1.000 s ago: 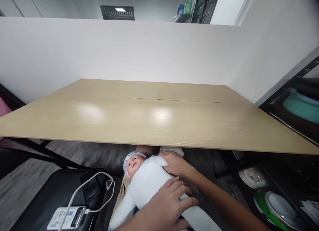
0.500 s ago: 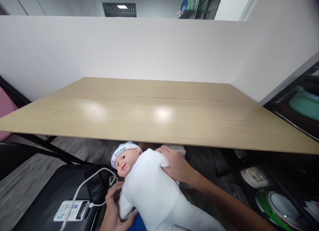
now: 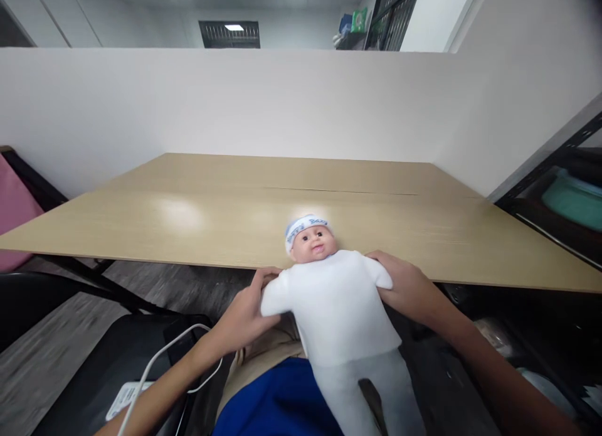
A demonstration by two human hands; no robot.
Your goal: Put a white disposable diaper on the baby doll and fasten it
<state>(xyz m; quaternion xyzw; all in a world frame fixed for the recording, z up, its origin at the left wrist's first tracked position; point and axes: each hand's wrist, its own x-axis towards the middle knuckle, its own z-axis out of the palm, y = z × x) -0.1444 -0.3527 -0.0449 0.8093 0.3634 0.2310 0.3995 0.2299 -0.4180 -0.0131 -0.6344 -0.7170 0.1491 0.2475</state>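
Note:
A baby doll (image 3: 332, 298) in a white top, pale grey trousers and a white headband with blue letters is held upright, facing me, its head level with the front edge of the wooden table (image 3: 197, 216). My left hand (image 3: 247, 310) grips the doll's side under its arm, fingers curled round the body. My right hand (image 3: 407, 288) grips the other side at the shoulder. The doll's legs hang down over my lap, above a blue cloth (image 3: 282, 401).
White partition walls stand behind and to the right of the table. A black chair (image 3: 94, 361) at lower left carries a device with a white cable (image 3: 160, 361). A black shelf rack (image 3: 555, 197) with a teal bowl stands on the right. Something pink (image 3: 14, 216) shows at far left.
The doll has been lifted from lying tilted on my lap below the table to upright at the table's edge. My left hand moved from under its arm to its side.

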